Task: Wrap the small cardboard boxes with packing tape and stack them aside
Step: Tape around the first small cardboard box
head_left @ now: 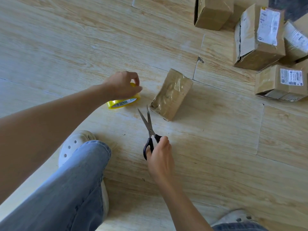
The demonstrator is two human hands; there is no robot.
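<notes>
From the head view, we are looking down on a pale wood floor (70, 39), and the move ahead is turning on one small cardboard box (171, 95), glossy with tape, that is lying in the middle of it. Its long axis is running on a diagonal, from the near-left corner up to the far right. The box is lying just to the right of the left hand (122, 85) and ahead of the right hand (160, 155), a little to its right.

The left hand is reaching forward on a nearly straight arm. Its fingers are curling down over the top of a yellow tape roll (123, 102) that is resting on the floor, and they are gripping it. The roll is sitting near the box but apart from it. We are not able to tell whether a clear strip is running between the two.

The right hand is lying nearer to the body, palm down, with its fingers curled through the black loops of the scissors (148, 127). The blades are standing slightly parted and pointing away from us, their tips just beside the box's near-left corner. We are judging that this hand is the one placed for a cut at that end, if a strip is there. After that, the left hand would be the freer one for lifting the box.

The other boxes (260, 39) are lying heaped at the far right, well apart from both hands, so carrying this one over would be calling for a long reach across to the right.
</notes>
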